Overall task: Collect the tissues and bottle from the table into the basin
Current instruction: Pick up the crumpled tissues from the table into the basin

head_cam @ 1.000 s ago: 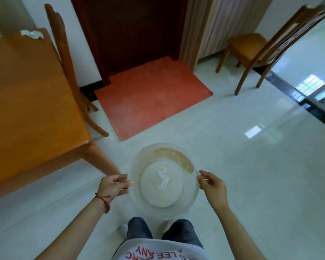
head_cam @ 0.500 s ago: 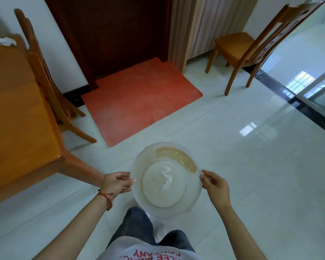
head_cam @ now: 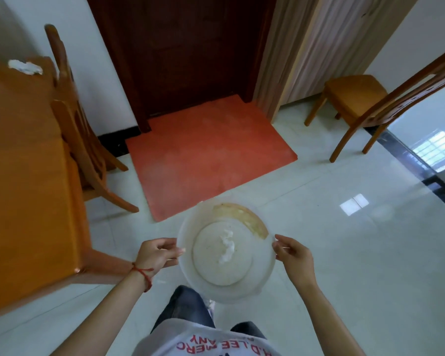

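Note:
I hold a translucent white basin (head_cam: pixel 188 273) in front of me above the floor, my left hand (head_cam: pixel 157 254) gripping its left rim and my right hand (head_cam: pixel 294 254) gripping its right rim. A crumpled white tissue (head_cam: pixel 226 244) lies inside on the basin's bottom. Another white tissue (head_cam: pixel 25 66) lies on the far corner of the orange wooden table (head_cam: pixel 23 176) at the left. No bottle is in view.
A wooden chair (head_cam: pixel 82 129) stands tucked against the table's right side. A second wooden chair (head_cam: pixel 378 98) stands at the right by a curtain. A red mat (head_cam: pixel 206 150) lies before a dark door. Glossy pale tiles cover the floor.
The view has swung and I have stepped along the table's end, basin still held in both hands. The table tissue now appears nearer the upper left.

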Tool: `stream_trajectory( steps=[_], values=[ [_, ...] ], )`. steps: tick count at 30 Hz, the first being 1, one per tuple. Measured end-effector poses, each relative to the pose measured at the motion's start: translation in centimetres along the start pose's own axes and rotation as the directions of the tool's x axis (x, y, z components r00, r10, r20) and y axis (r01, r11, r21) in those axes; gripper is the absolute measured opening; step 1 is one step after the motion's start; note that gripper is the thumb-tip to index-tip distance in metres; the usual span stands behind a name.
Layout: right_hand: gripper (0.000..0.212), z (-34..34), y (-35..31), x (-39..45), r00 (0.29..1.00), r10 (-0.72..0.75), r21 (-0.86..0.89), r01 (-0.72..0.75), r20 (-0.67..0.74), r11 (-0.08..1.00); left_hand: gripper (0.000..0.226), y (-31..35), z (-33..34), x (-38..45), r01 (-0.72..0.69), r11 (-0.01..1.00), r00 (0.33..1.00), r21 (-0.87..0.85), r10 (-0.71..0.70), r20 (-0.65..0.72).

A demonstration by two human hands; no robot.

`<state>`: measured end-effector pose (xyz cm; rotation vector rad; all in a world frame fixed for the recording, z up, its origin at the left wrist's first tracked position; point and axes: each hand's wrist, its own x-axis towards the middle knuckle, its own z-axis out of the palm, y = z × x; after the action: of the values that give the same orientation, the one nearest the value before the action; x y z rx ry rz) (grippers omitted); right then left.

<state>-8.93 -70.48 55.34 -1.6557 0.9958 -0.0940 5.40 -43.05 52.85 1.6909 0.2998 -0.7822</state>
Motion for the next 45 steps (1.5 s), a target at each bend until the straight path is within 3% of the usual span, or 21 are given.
stream_trajectory(
  steps=[14, 25, 35, 39, 45],
  values=[
    [0.019, 6.6, -10.8, 16.7, 0.984, -0.053, -0.029, 0.058, 0.173, 0.998, 0.030, 10.0, -1.5, 10.8, -0.001, 0.993, 0.983, -0.121, -0.021, -0.184],
    [0.021, 11.9, -21.8, 31.7, 0.901, -0.198, -0.032, 0.228, 0.385, 0.973, 0.033, 19.2, -1.4, 19.4, -0.031, 0.972, 0.940, -0.231, -0.051, -0.338],
    [0.022, 20.3, -30.4, 41.9, 0.848, -0.271, -0.135, 0.367, 0.455, 0.920, 0.034, 26.7, -5.5, 28.5, -0.038, 0.963, 0.894, -0.266, -0.086, -0.440],
    [0.037, 24.7, -34.2, 45.0, 0.813, -0.353, -0.125, 0.454, 0.463, 0.882, 0.027, 29.6, -8.1, 32.7, -0.043, 0.950, 0.892, -0.308, -0.102, -0.440],
    [0.021, 31.9, -39.5, 50.3, 0.844, -0.288, -0.118, 0.377, 0.451, 0.919, 0.025, 34.6, -13.2, 39.3, -0.051, 0.926, 0.886, -0.375, -0.131, -0.445]
  ],
)
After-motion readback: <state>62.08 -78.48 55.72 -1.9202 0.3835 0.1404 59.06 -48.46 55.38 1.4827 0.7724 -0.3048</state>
